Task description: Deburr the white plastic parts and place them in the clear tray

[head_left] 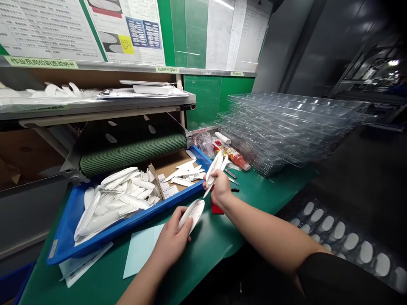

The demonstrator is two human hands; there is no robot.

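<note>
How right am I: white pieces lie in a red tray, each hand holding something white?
The tray is blue, not red, as the head view shows. White pieces do lie in it, and the left hand and right hand each hold something white.

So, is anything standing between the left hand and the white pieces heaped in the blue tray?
Yes: the near wall of the blue tray stands between the left hand and the heaped white pieces; a reach would probably pass over it. Nothing visible covers the heap.
</note>
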